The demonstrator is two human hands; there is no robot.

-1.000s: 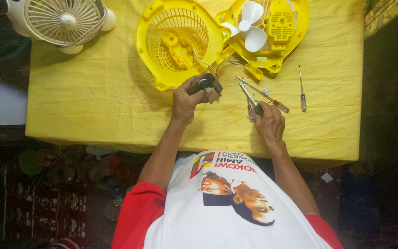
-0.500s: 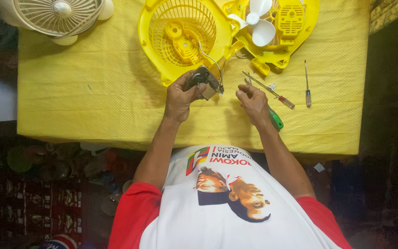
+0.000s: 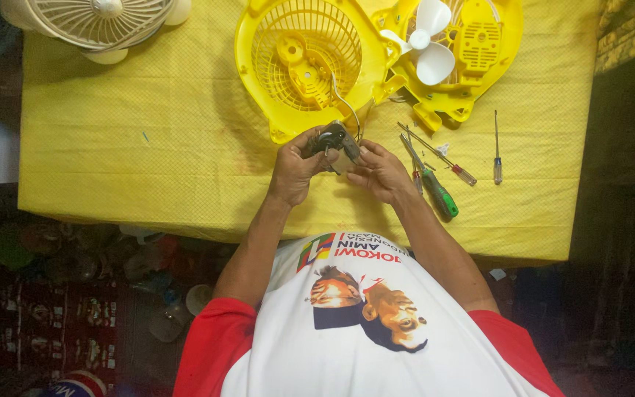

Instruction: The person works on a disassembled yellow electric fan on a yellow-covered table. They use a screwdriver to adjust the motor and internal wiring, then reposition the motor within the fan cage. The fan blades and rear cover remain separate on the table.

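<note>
My left hand (image 3: 294, 170) is curled around the small dark motor (image 3: 330, 140), holding it just above the worktop (image 3: 112, 147). My right hand (image 3: 381, 172) pinches its near side with fingertips. Wires run from the motor to the yellow grille (image 3: 288, 81). Right of the hands lie a green screwdriver (image 3: 435, 190), thinner tools and the fan housing (image 3: 472, 66).

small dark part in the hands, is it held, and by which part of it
Yes: both hands hold the small dark motor part above the yellow cloth, left hand cupping its left side, right hand at its right lower edge.
</note>
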